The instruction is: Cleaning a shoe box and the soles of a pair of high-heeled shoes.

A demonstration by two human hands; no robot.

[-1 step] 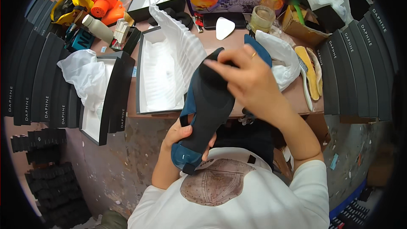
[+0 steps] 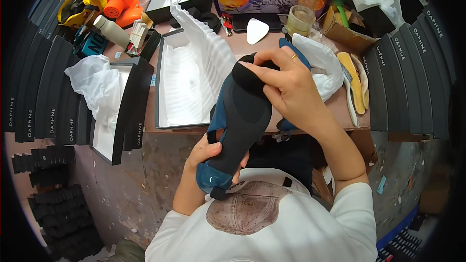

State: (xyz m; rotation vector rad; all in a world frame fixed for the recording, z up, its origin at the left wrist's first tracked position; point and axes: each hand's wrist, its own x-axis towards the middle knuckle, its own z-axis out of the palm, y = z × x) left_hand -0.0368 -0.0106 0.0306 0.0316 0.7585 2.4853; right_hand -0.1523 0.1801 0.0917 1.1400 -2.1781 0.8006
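A dark blue heeled shoe (image 2: 246, 111) lies slanted across my front, its black sole facing up and its toe pointing away from me. Wrapped round the shoe near its glossy blue heel, my left hand (image 2: 209, 152) grips it from both sides. At the toe end, my right hand (image 2: 284, 75) pinches a soft, dark black pad (image 2: 249, 78) and presses it against the sole. The pad's far side is hidden by the fingers. Another blue shoe (image 2: 289, 48) shows partly behind my right hand, beside white wrapping paper (image 2: 318, 65).
An open shoebox (image 2: 162, 111) lined with white paper lies beyond my left hand. A second open box (image 2: 104, 138) stands farther left. Stacked dark shoeboxes (image 2: 388, 82) line both sides. A jar (image 2: 300, 21), a white triangular piece (image 2: 257, 31) and a yellow-backed brush (image 2: 358, 85) rest on the table.
My right hand, blurred before, now shows sharply, its fingers bent more round the black pad at the toe. My left hand keeps the same grip on the shoe.
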